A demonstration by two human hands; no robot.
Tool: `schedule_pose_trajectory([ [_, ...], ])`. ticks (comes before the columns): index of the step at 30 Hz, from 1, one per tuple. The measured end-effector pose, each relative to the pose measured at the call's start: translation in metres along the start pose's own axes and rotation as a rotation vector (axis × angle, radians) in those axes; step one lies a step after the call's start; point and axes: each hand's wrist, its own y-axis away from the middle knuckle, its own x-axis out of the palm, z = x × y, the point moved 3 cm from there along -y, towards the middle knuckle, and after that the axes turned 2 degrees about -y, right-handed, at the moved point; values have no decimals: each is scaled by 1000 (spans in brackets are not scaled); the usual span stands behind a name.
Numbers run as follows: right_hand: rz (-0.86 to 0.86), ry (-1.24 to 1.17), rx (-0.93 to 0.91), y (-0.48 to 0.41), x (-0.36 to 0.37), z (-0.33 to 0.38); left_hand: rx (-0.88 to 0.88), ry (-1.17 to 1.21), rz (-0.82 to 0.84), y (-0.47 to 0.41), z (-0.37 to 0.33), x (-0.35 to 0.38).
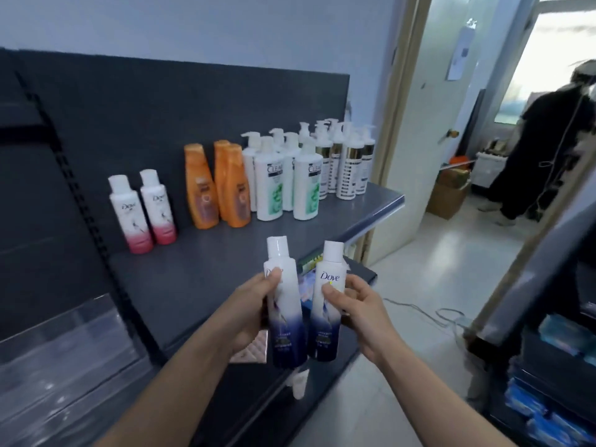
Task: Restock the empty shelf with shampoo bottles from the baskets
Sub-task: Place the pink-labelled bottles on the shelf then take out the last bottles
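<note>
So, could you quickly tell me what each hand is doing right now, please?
Left hand: grips the left blue-and-white Dove bottle.
Right hand: grips the right blue-and-white Dove bottle.

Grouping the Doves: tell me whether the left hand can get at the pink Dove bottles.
Probably yes: only bare shelf lies between the left hand and the pink Dove bottles, though it grips a blue-bottomed Dove bottle.

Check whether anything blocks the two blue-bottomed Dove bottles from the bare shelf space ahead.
Nothing visible does. The left hand holds one white-and-blue plastic Dove bottle, the right hand a second Dove bottle, at the front edge of the dark grey shelf. Its front strip is bare; the pink-bottomed bottles and orange bottles stand further back.
</note>
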Motion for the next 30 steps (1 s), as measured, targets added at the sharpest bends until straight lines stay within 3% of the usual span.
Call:
schedule_pose_trajectory([
  [14,309,158,-165,-103,146,34,418,-46,-458,4,-92,-119],
  [23,564,242,-221,-174,216,25,476,-54,-780,-21,-104,-169],
  [30,664,363,-268,-210,253,7,495,-98,-927,-43,-102,-197],
])
